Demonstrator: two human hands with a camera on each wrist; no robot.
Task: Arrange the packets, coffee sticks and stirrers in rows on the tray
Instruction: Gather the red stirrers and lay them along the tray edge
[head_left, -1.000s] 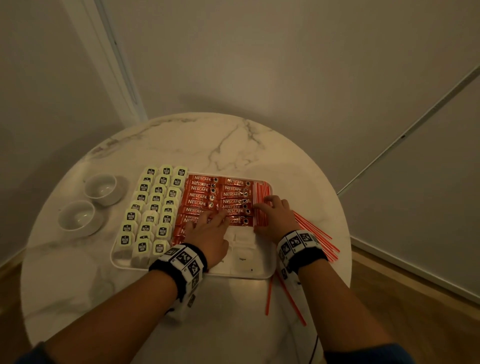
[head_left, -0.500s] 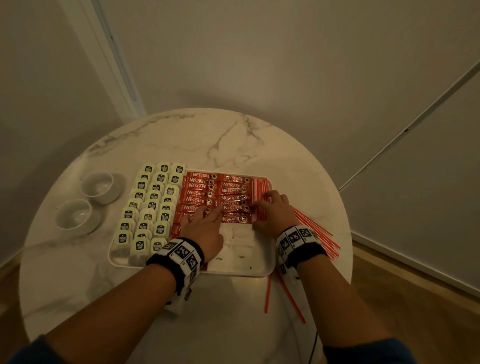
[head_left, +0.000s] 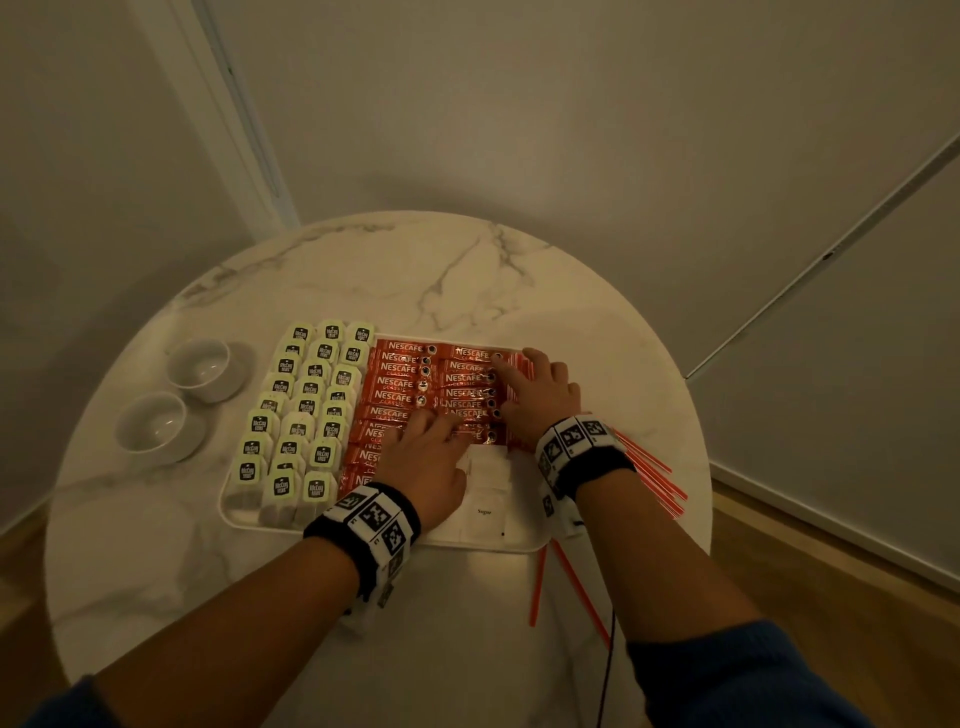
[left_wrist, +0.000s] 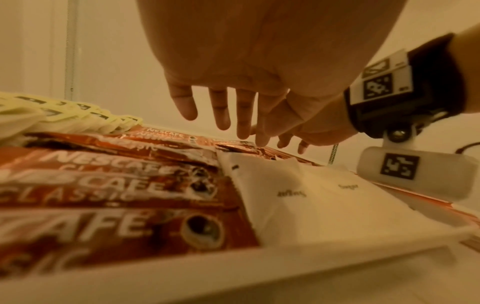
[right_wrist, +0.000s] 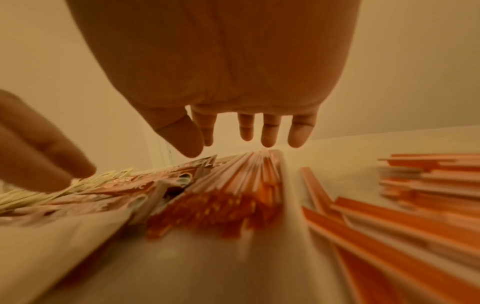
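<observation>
On the round marble desk (head_left: 311, 597): white rounded tray (head_left: 498, 543) is sitting.
Coffee sticks (head_left: 400, 387): glossy red, lying in rows on tray.
Stirrers (head_left: 657, 480): thin orange, mostly lying beside tray.
Left hand (head_left: 426, 462), right hand (head_left: 540, 400): fingers straight, pressing flat on sticks, gripping nothing.

The left hand (head_left: 423, 462) covers the near ends of several red Nescafé coffee sticks (head_left: 400, 387) on the white rectangular plastic tray (head_left: 228, 512), and its wrist hides part of the white paper sugar packets (head_left: 484, 512) beside them. The right hand (head_left: 540, 400) hides most of the thin red plastic stirrers (head_left: 522, 364) along the tray's right side. In the right wrist view those stirrers (right_wrist: 228, 207) blur together and cannot be counted.
</observation>
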